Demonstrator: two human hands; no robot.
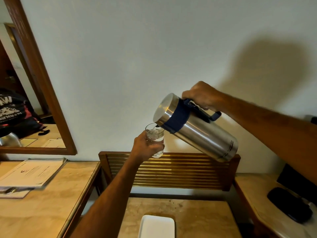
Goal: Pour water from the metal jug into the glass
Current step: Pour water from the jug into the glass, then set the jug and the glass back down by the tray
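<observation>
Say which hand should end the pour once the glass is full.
Right. The right hand holds the tilted metal jug by its handle, so leveling it likely stops the flow. The left hand only steadies the glass under the spout.

A beige stone-topped low table (197,213) carries a white rectangular tray (157,226). The left beige desk (51,203) holds printed paper sheets (32,172).

Glossy steel jug (202,134), clear glass (155,136)
</observation>
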